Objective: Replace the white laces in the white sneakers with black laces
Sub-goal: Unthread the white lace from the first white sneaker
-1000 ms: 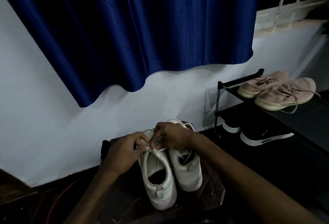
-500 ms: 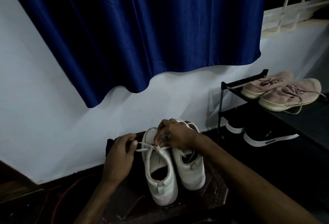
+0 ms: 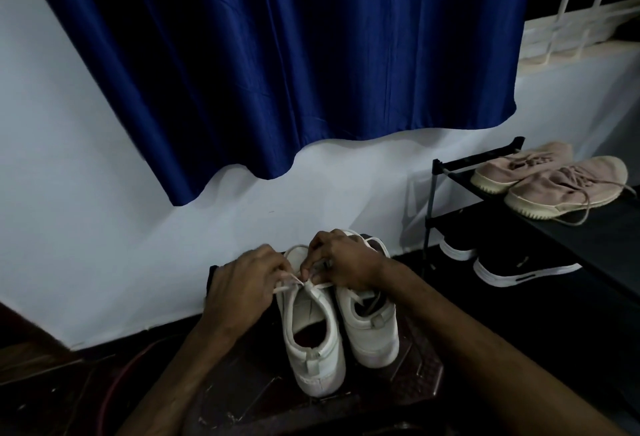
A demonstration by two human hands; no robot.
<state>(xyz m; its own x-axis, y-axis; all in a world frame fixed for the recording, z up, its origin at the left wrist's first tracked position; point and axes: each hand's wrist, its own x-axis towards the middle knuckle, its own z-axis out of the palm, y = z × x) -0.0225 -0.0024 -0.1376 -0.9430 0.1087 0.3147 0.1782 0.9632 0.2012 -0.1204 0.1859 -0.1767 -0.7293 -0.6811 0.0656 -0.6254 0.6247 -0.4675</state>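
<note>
Two white shoes stand side by side on a dark brown table [image 3: 415, 376], heels toward the person and toes toward the wall [image 3: 86, 193] behind the table. Both hands work at the throat of the left sneaker [image 3: 318, 349]. The left hand [image 3: 242, 283] has its grip closed, fingertips pinching one end of the white lace [image 3: 323, 285]. The right hand [image 3: 343, 262] reaches across the top of the right sneaker [image 3: 370, 331] and pinches the same lace at the small knot. The lace runs flat across the shoe's opening, a short tail sticking out on each side.

A blue curtain [image 3: 277, 54] hangs above the table. To the table's right is a black shoe rack [image 3: 433, 200], with pink shoes [image 3: 561, 189] on its top shelf and black shoes [image 3: 519, 269] below.
</note>
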